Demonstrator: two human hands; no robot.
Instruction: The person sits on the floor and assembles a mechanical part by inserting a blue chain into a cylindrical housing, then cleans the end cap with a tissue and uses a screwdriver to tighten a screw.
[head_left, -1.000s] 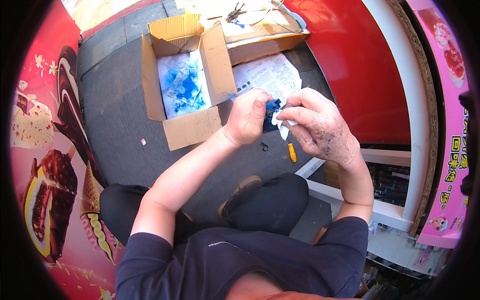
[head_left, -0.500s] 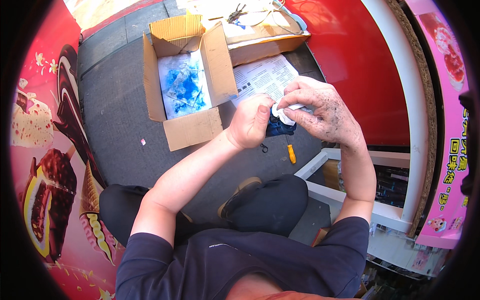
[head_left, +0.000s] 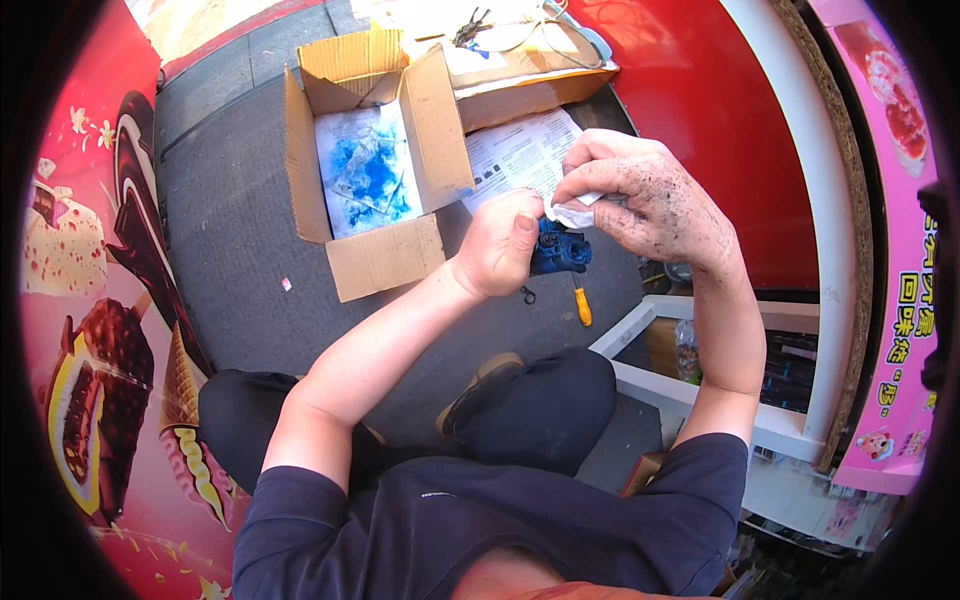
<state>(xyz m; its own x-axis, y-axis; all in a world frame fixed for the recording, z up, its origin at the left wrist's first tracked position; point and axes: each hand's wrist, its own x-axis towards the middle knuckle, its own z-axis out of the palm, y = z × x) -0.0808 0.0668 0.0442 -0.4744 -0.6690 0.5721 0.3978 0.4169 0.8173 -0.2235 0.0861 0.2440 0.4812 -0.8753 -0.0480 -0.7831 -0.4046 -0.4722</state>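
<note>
My left hand [head_left: 497,243] is closed, with its thumb on top and its fingers mostly hidden. Against its right side is a dark plastic part [head_left: 563,250] smeared with blue powder, with a round opening at its end; the hand seems to grip it, but the grip is hidden. Just above and to the right, my right hand [head_left: 650,205], dirty with dark specks, pinches a crumpled white tissue [head_left: 574,213] between thumb and fingers. The tissue is near the top of the part; whether they touch is unclear.
Ahead stands an open cardboard box [head_left: 436,130], a blue-stained white sheet [head_left: 370,165] inside. Beyond my hands lies a printed sheet [head_left: 515,150]. A yellow-handled screwdriver [head_left: 583,306] and a small black ring [head_left: 528,296] lie on the grey floor [head_left: 240,250]. A white frame [head_left: 640,325] is at right.
My right hand has moved slightly up and right with the tissue, uncovering more of the blue-smeared part. The left hand has barely moved.
</note>
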